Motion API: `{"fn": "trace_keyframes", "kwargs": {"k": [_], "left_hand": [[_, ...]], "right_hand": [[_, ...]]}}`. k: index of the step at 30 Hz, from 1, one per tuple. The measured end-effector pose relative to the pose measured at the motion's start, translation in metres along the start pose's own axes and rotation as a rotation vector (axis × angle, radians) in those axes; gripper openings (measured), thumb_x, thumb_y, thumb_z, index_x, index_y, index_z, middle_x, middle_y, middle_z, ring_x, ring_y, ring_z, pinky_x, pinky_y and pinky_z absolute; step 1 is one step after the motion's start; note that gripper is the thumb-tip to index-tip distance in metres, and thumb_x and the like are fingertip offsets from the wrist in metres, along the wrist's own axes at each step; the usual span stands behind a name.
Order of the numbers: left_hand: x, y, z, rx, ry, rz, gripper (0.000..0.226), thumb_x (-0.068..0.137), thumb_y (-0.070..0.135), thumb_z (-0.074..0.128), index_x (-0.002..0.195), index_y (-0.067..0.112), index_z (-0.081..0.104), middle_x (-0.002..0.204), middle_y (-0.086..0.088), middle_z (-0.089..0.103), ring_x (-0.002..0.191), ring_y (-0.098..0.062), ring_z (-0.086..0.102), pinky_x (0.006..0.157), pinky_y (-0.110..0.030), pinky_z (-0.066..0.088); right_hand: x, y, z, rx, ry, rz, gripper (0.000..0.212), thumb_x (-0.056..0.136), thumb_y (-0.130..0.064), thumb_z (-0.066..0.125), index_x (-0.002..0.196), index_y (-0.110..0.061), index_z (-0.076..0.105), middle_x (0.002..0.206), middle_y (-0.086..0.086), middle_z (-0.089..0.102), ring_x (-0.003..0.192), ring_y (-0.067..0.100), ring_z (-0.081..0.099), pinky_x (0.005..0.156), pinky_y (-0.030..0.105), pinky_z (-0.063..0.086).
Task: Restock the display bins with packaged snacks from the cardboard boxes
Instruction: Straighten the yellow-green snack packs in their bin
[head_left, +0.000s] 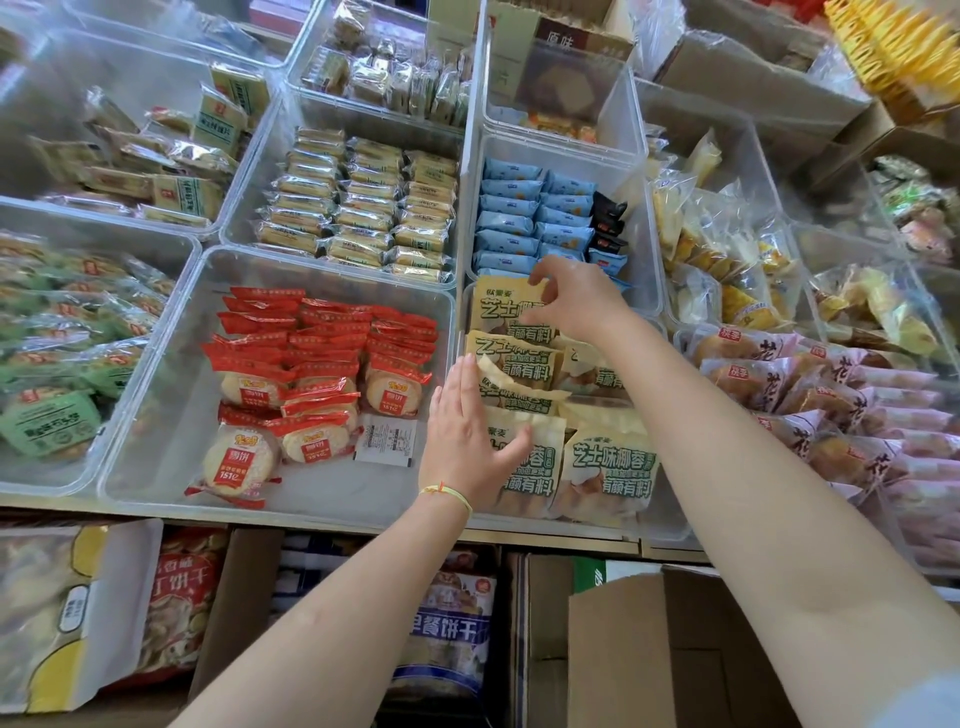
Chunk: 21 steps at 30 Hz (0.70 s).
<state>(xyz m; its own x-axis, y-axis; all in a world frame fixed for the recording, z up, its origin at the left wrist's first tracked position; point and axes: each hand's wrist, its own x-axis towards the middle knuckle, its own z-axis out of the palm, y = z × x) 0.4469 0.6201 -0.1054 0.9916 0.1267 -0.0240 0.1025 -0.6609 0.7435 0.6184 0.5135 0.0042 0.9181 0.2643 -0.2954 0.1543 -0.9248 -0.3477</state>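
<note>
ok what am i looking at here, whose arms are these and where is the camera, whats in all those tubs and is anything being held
There is no machine here. The single picture comes from a camera worn on a person's head, looking forward and down, so the two bare arms are that person's own.

In front of them are clear plastic bins of wrapped snacks. The bin they work in holds cream-coloured packets with green lettering. The right hand pinches the top edge of the farthest packet. The left hand, fingers fairly straight, rests on the left side of the stack, thumb on a near packet.

To the left is a bin of red-wrapped rice crackers; behind are blue packets. Below the shelf stand open cardboard boxes.
</note>
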Motion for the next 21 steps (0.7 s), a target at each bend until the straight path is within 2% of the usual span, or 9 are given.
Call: {"fn": "trace_keyframes", "kwargs": {"k": [3, 5, 7, 9, 11, 14, 17, 19, 21], "left_hand": [[0.000, 0.001, 0.000, 0.001, 0.008, 0.005, 0.099, 0.087, 0.063, 0.048, 0.157, 0.012, -0.001, 0.164, -0.006, 0.009, 0.152, -0.017, 0.006, 0.124, -0.042, 0.010], [0.000, 0.001, 0.000, 0.003, 0.011, 0.007, 0.099, 0.088, 0.061, 0.051, 0.157, 0.011, 0.000, 0.164, -0.006, 0.009, 0.152, -0.017, 0.006, 0.124, -0.042, 0.010], [0.000, 0.000, 0.001, 0.007, 0.010, 0.005, 0.100, 0.088, 0.060, 0.052, 0.157, 0.011, 0.000, 0.165, -0.006, 0.009, 0.152, -0.017, 0.005, 0.124, -0.042, 0.010], [0.000, 0.000, 0.001, 0.010, 0.015, 0.007, 0.099, 0.088, 0.061, 0.051, 0.157, 0.011, 0.000, 0.165, -0.006, 0.009, 0.152, -0.017, 0.006, 0.124, -0.042, 0.009], [0.000, -0.001, 0.002, 0.009, 0.018, 0.006, 0.099, 0.087, 0.063, 0.048, 0.157, 0.012, 0.000, 0.164, -0.005, 0.010, 0.151, -0.017, 0.006, 0.124, -0.041, 0.008], [0.000, -0.002, 0.003, 0.016, 0.009, 0.006, 0.099, 0.086, 0.066, 0.044, 0.157, 0.013, -0.001, 0.165, -0.005, 0.008, 0.152, -0.016, 0.004, 0.124, -0.040, 0.007], [0.001, -0.002, 0.003, 0.013, 0.013, 0.010, 0.100, 0.086, 0.065, 0.045, 0.157, 0.014, -0.004, 0.165, -0.004, 0.006, 0.152, -0.014, 0.002, 0.124, -0.040, 0.007], [0.001, -0.002, 0.003, 0.015, 0.013, 0.010, 0.100, 0.086, 0.065, 0.045, 0.157, 0.015, -0.006, 0.165, -0.003, 0.003, 0.152, -0.013, 0.000, 0.124, -0.040, 0.006], [0.000, -0.002, 0.003, 0.018, 0.011, 0.009, 0.100, 0.086, 0.065, 0.045, 0.156, 0.015, -0.006, 0.165, -0.003, 0.001, 0.152, -0.013, -0.002, 0.124, -0.040, 0.006]], "right_hand": [[0.009, 0.004, 0.010, -0.039, 0.132, 0.015, 0.065, 0.084, -0.015, 0.074, 0.139, -0.024, 0.040, 0.108, 0.006, 0.058, 0.099, 0.027, 0.059, 0.078, 0.040, 0.052], [0.019, 0.008, 0.015, -0.131, 0.162, 0.086, 0.052, 0.087, -0.021, 0.073, 0.134, -0.027, 0.051, 0.128, 0.011, 0.048, 0.123, 0.032, 0.047, 0.095, 0.045, 0.046], [0.026, 0.012, 0.020, -0.214, 0.083, 0.126, 0.034, 0.088, -0.034, 0.073, 0.121, -0.027, 0.066, 0.132, 0.011, 0.043, 0.132, 0.033, 0.035, 0.104, 0.046, 0.039], [0.029, 0.014, 0.023, -0.128, 0.028, 0.120, 0.026, 0.092, -0.031, 0.069, 0.115, -0.018, 0.072, 0.126, 0.011, 0.054, 0.124, 0.031, 0.046, 0.099, 0.041, 0.043], [0.028, 0.012, 0.023, 0.007, 0.055, 0.107, 0.018, 0.096, -0.024, 0.064, 0.103, -0.012, 0.075, 0.106, 0.007, 0.065, 0.104, 0.026, 0.058, 0.084, 0.032, 0.045], [0.023, 0.015, 0.020, 0.085, 0.128, 0.134, 0.031, 0.099, -0.022, 0.059, 0.068, -0.020, 0.062, 0.074, -0.002, 0.056, 0.084, 0.023, 0.052, 0.064, 0.029, 0.035], [0.020, 0.017, 0.018, 0.078, 0.128, 0.125, 0.024, 0.098, -0.022, 0.062, 0.074, -0.020, 0.063, 0.081, 0.001, 0.058, 0.085, 0.021, 0.052, 0.068, 0.027, 0.035], [0.021, 0.014, 0.019, 0.059, 0.105, 0.113, 0.016, 0.097, -0.021, 0.063, 0.086, -0.014, 0.072, 0.087, 0.005, 0.063, 0.086, 0.021, 0.055, 0.073, 0.027, 0.037], [0.022, 0.011, 0.023, 0.001, 0.086, 0.103, 0.021, 0.097, -0.021, 0.063, 0.086, -0.007, 0.073, 0.083, 0.007, 0.063, 0.082, 0.022, 0.055, 0.069, 0.027, 0.037]]}}
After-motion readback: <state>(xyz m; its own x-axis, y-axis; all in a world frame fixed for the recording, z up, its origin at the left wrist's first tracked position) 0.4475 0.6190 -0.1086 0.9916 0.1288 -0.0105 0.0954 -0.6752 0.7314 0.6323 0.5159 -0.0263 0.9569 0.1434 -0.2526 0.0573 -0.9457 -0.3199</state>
